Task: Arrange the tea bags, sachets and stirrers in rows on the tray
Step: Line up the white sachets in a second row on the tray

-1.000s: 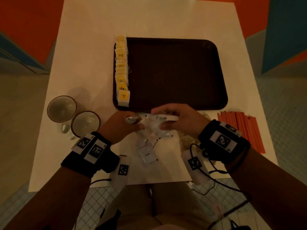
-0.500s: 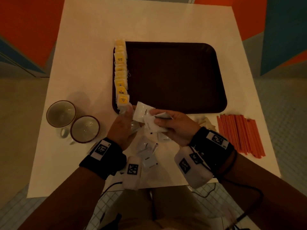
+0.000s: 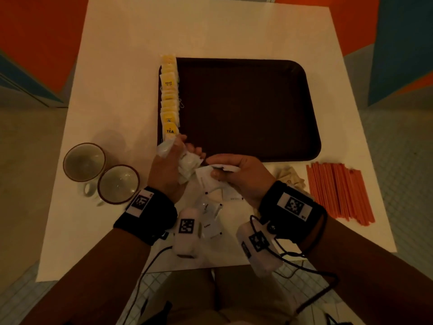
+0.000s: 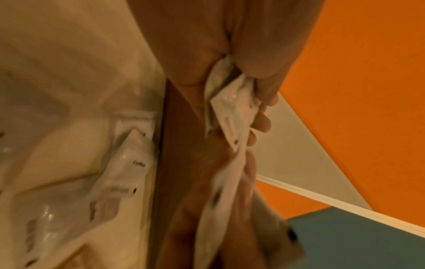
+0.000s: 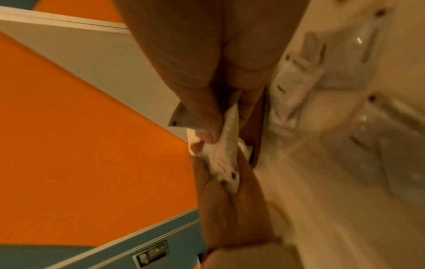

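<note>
Only the head view shows the tray (image 3: 246,109), just beyond both grips. Left hand (image 3: 168,165) clutches white sachets (image 3: 188,164); right hand (image 3: 236,174) pinches 1 more (image 3: 226,168). Since 0.5 s ago, the left rose toward the tea-bag row (image 3: 169,99).

Tray (image 3: 246,109): on table (image 3: 121,66), centre. Tea bags (image 3: 169,99): row along tray's left edge. Cups (image 3: 100,172): two, touching, left of tray's near corner. Stirrers (image 3: 337,191): bundle on table, right of tray's near corner. Sachets (image 3: 210,216): loose on table, before tray, between the wrists.
</note>
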Demonstrator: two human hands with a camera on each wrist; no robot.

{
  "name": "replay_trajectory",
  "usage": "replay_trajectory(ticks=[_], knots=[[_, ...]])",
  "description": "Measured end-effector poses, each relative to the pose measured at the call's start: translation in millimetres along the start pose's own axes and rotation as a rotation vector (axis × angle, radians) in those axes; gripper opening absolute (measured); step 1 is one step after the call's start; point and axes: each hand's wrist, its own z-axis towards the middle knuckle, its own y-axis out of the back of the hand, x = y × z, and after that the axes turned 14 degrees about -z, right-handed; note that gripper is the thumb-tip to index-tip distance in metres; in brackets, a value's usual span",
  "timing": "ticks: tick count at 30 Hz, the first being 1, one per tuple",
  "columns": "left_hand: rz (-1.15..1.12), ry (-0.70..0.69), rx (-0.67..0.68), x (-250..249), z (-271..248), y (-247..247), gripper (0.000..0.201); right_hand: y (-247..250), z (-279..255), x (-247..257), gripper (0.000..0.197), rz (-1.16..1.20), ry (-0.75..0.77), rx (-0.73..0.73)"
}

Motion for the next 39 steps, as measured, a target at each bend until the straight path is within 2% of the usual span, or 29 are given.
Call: replay_trajectory(ticks=[2,5,7,9,11,13,16,19,24,26,30,34,39], knots=[[0.158,0.090,0.018,-6,1,5,0.015,12,2,2,0.027,-0.221,0.120,-0.088],[0.536,0.267,0.210,-6,-6,8,0.020,23,8,8,0.027,-0.502,0.307,-0.049],[0.585,0.261,0.323,-2,-13,5,0.019,22,13,10,0.027,-0.608,0.390,0.003],[0.534,0.220,0.320,-1,-15,3,0.019,19,15,10,0.030,-0.657,0.430,0.033],[0.497,0.201,0.292,-2,-15,6,0.023,18,15,10,0.034,-0.611,0.405,0.025],[0.505,0.167,0.247,-1,-15,10,0.015,21,13,9,0.028,-0.410,0.318,-0.042],[0.509,0.051,0.121,2,-14,13,0.020,28,12,7,0.026,-0.122,0.150,-0.116],[0.481,-0.011,0.018,2,-10,18,0.015,32,12,6,0.018,-0.165,0.119,-0.202],[0.369,0.109,-0.086,3,-4,19,0.015,34,13,7,0.010,-0.158,0.122,-0.340],[0.352,0.093,-0.055,3,-2,16,0.015,34,12,8,0.006,-0.169,0.138,-0.358],[0.418,0.066,0.049,2,-2,11,0.021,29,12,11,0.005,-0.057,0.125,-0.301],[0.462,0.080,0.109,2,-4,7,0.024,28,13,15,0.002,-0.183,0.141,-0.343],[0.484,0.060,0.087,1,-1,10,0.014,33,15,23,0.001,-0.267,0.149,-0.279]])
